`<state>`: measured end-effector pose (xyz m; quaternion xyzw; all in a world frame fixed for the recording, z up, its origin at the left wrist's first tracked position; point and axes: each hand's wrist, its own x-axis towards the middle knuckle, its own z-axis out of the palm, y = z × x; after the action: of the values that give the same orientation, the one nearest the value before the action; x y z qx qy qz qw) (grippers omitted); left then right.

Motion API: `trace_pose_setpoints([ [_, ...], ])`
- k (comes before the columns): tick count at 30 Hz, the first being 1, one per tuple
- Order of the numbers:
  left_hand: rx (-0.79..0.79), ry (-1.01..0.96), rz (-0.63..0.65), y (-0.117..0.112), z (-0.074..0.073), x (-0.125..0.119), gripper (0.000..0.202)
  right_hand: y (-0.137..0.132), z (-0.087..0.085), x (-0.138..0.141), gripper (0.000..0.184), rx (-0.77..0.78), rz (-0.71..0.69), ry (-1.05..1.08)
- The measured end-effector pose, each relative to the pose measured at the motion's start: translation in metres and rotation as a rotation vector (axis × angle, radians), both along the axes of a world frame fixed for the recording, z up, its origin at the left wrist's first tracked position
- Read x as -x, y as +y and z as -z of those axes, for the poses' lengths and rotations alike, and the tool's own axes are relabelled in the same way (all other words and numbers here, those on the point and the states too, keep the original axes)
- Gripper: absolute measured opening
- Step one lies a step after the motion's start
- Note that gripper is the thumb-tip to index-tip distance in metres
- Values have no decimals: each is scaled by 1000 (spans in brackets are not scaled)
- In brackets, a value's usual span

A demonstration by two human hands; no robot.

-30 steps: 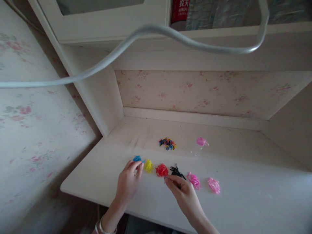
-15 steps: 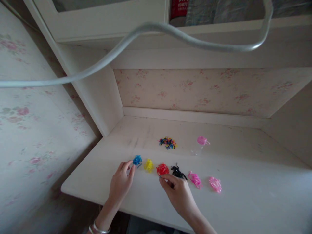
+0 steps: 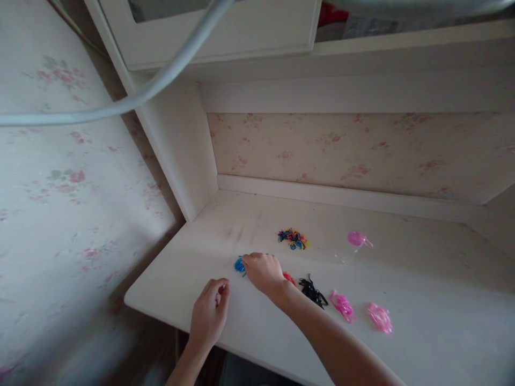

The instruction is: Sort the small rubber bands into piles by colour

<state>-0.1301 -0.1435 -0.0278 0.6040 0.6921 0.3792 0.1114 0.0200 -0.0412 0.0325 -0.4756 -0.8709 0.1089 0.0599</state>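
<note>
Red pile [image 3: 288, 277]: was partly covered by the right hand [image 3: 263, 272] (its grip could not be told).
Left hand [image 3: 210, 311]: was curled narrow.
Single-coloured piles [image 3: 313, 291]: five were seen.
Mixed pile [image 3: 293, 238]: one.

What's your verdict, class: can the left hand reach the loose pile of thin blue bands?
Probably yes: nothing shows between the left hand and the blue pile, though the right hand overlaps its right side.
</note>
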Motion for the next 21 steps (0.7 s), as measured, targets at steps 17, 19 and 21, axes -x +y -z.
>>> trace_pose_setpoints([
  [17, -42, 177, 74, -2, 1, -3, 25, -28, -17, -122, 40, -74, 403, 511],
  [19, -37, 177, 90, -2, 1, -5, 24, -48, -4, -163, 42, -27, 551, 608],
  [21, -35, 160, 107, -1, 1, -6, 24, -70, 14, -203, 44, 6, 668, 661],
])
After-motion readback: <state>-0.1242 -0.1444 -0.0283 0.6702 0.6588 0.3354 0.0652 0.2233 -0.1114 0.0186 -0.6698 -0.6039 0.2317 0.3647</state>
